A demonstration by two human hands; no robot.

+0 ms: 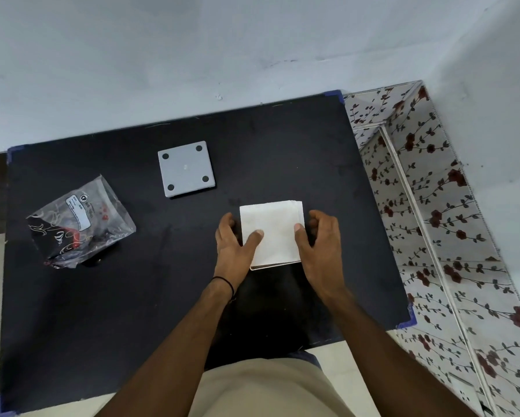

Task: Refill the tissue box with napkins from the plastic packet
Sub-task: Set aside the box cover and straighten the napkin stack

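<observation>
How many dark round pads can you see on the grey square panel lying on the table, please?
4, one near each corner of the grey square panel: far left, far right, near left, near right. The panel is fully in view, so none appears hidden.

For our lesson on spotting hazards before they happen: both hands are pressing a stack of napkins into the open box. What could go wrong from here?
1. The napkins sit slightly askew over the box, so edges may crumple or catch on its rim.
2. The left hand and right hand press only with thumbs; uneven pressure might tilt the stack.
3. The grey lid lies apart, so closing could be forgotten.
</observation>
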